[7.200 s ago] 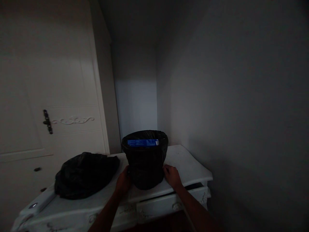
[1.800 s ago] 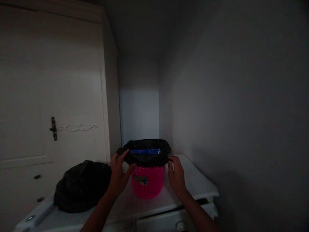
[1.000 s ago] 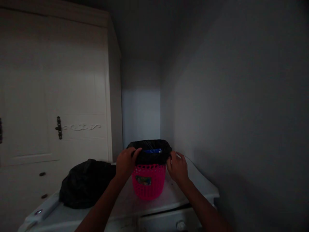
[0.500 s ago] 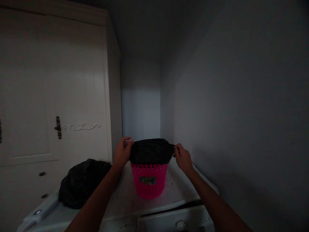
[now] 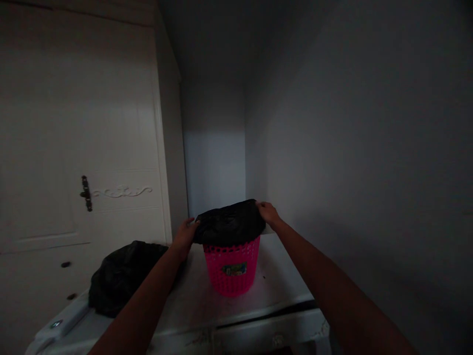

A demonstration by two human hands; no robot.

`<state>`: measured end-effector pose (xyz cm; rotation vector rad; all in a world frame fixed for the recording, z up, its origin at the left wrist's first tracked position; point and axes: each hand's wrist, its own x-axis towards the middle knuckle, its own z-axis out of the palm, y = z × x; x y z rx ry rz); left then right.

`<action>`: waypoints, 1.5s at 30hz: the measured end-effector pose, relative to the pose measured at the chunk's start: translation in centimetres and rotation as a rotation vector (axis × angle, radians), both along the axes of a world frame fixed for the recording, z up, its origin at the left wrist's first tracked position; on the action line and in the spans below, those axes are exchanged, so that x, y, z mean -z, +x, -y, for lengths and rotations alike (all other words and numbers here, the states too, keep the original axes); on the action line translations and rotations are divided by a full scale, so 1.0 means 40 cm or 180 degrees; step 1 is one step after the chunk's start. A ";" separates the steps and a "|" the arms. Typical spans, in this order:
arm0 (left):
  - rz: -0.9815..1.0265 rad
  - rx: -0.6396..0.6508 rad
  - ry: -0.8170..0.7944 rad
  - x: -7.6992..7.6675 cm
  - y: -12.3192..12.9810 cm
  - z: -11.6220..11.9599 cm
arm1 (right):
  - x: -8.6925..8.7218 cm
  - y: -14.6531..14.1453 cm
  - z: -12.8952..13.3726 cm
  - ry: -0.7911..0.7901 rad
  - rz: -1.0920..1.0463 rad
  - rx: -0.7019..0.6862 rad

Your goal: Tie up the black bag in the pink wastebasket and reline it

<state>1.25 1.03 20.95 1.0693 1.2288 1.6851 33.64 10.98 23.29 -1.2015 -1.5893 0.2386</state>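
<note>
A bright pink perforated basket (image 5: 232, 276) with a small label stands on the white dresser top. A black plastic bag (image 5: 231, 224) covers its mouth and hangs over the upper rim. My left hand (image 5: 185, 236) pinches the bag's left edge, thumb and finger near the rim. At the bag's upper right edge, my right hand (image 5: 267, 213) is closed on the plastic, a little higher than the left. The inside of the basket is hidden.
Another crumpled black bag (image 5: 123, 276) lies on the left of the dresser (image 5: 199, 310), partly behind my left forearm. A white wardrobe (image 5: 121, 133) rises at the left, and a grey wall (image 5: 351, 162) runs along the right.
My right hand has moved up and inward along the bag's edge, and my left hand slightly down and left. The bag and basket now tilt, with the right side higher.
</note>
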 end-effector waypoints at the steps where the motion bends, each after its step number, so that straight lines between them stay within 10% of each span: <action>1: 0.0029 -0.0103 0.0093 -0.002 -0.001 -0.008 | -0.011 -0.007 -0.010 -0.0055 0.0035 0.0016; 20: 0.0072 -0.0243 0.0021 -0.030 -0.009 -0.034 | -0.201 -0.021 0.030 0.0420 -0.0157 -0.0942; 28: 0.0410 -0.0544 0.0663 -0.134 0.022 -0.055 | -0.246 0.011 0.045 0.0377 -0.0048 -0.1098; 36: 0.1513 0.0454 0.1550 -0.259 0.011 0.030 | -0.255 0.078 0.074 0.1075 -0.0238 -0.0701; 41: -0.0206 0.0642 0.2024 -0.242 -0.008 0.116 | -0.266 0.126 0.098 0.0680 0.1141 -0.0075; 45: -0.1295 0.0476 0.1680 -0.181 0.006 0.140 | -0.257 0.077 0.180 0.1326 0.1498 0.0140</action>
